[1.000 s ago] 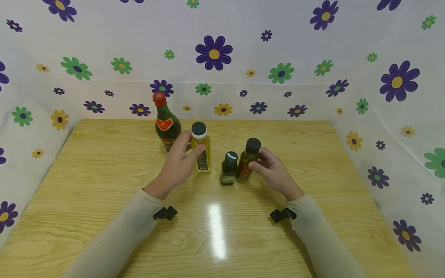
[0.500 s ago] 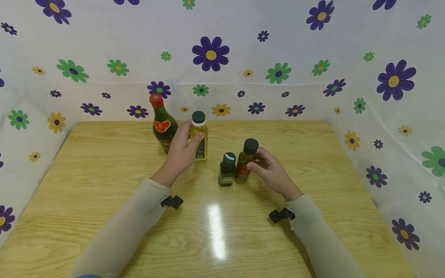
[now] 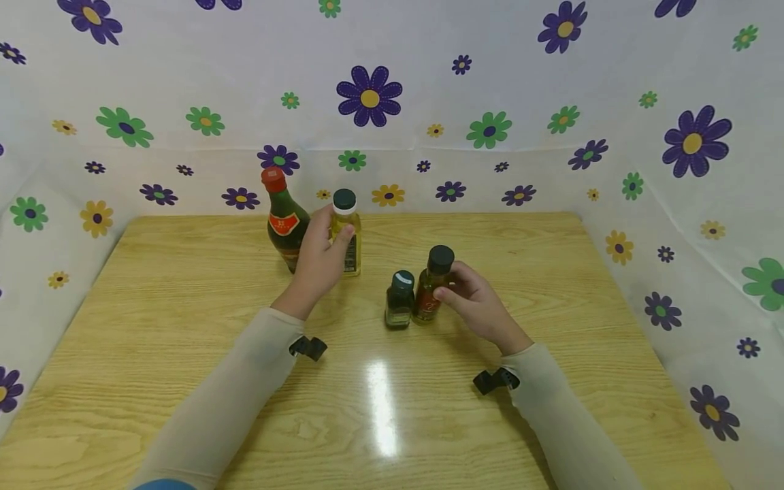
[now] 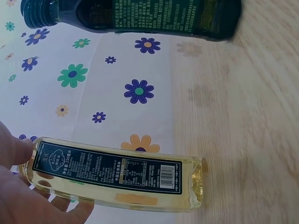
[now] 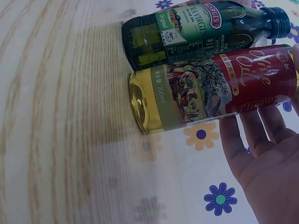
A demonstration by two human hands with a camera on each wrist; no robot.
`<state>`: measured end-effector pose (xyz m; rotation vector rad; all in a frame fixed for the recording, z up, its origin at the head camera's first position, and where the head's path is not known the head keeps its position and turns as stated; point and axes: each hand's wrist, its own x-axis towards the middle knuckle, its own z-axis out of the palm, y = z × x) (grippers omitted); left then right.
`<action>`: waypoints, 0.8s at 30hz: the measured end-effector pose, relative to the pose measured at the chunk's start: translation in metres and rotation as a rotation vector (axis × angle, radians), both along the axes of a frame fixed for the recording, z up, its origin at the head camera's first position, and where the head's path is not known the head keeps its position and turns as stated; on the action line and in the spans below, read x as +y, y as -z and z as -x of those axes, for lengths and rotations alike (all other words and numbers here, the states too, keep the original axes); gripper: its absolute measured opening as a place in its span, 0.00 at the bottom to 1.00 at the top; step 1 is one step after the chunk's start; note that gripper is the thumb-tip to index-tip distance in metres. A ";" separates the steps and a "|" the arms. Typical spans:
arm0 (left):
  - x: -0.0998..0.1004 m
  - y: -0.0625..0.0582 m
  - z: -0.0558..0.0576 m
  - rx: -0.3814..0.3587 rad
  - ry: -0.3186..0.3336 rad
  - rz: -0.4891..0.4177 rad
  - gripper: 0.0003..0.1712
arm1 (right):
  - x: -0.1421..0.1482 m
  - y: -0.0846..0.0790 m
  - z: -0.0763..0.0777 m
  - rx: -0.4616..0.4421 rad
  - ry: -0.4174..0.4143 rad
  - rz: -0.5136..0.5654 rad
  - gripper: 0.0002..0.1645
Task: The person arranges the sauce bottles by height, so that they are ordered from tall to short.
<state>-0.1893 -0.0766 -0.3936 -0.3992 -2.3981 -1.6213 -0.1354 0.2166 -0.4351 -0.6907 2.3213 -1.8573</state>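
My left hand (image 3: pixel 318 262) grips a clear bottle of yellow oil (image 3: pixel 350 252) near its neck, thumb in front. It has a dark green cap with a white collar, and its dark back label (image 4: pixel 107 168) shows in the left wrist view. Whether its base touches the table I cannot tell. With thumb and fingers, my right hand (image 3: pixel 480 306) holds an olive oil bottle (image 3: pixel 427 299) with a red label and black cap. Close beside that one stands a small dark green olive oil bottle (image 3: pixel 400 305), its green front label (image 5: pixel 187 28) visible in the right wrist view.
A taller green bottle (image 3: pixel 285 223) with a red cap stands behind my left hand, partly hidden by it. All of this is on a wooden table (image 3: pixel 539 252), backed and flanked by flower-printed white cloth (image 3: pixel 422 41).
My left hand has carried the yellow oil bottle back and slightly left, toward the red-capped bottle and away from the two small bottles. My right hand stays on the red-labelled bottle.
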 end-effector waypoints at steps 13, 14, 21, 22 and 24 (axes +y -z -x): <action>-0.002 0.003 0.009 -0.028 -0.023 0.014 0.27 | 0.000 0.000 0.000 0.002 -0.007 -0.002 0.24; -0.002 0.004 0.009 -0.028 -0.023 0.015 0.27 | 0.000 0.000 0.000 0.002 -0.007 -0.004 0.24; 0.000 0.005 0.012 -0.026 -0.020 0.007 0.28 | 0.000 0.000 0.000 0.009 -0.011 -0.002 0.24; 0.000 0.006 0.013 -0.026 -0.020 0.007 0.28 | 0.000 0.000 0.000 0.011 -0.011 -0.002 0.24; 0.000 0.006 0.014 -0.026 -0.017 0.009 0.28 | 0.000 0.000 0.000 0.014 -0.012 -0.001 0.24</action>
